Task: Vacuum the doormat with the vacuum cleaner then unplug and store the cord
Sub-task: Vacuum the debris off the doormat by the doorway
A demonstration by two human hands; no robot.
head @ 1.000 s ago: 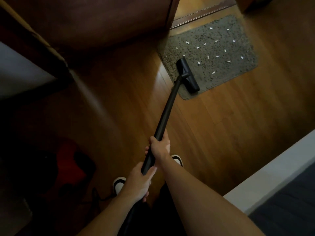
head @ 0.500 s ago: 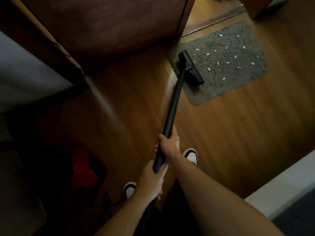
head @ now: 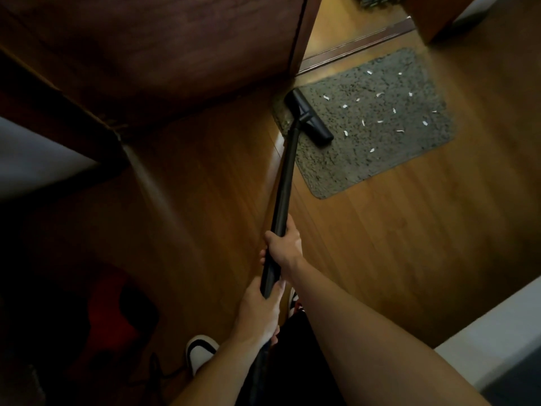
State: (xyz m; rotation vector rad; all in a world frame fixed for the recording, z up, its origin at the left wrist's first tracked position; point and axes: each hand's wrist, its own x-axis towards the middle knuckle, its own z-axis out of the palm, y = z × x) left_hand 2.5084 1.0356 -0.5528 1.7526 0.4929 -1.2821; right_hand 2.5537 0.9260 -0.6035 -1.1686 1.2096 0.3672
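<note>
– Fingers [head: 263, 254], how do they sit?
– Both sets curled tight round the black vacuum wand [head: 288, 171], right hand [head: 285, 244] ahead of left hand [head: 257, 309].
– And the floor head [head: 308, 118]?
– Resting on the doormat [head: 380, 159], at its left end, with white scraps [head: 364, 123] scattered to its right

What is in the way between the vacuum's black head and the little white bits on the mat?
Nothing visible. The vacuum head sits on the left end of the doormat, and the white bits lie on open mat to its right. The wooden door stands beside the head's far end, not between them.
</note>
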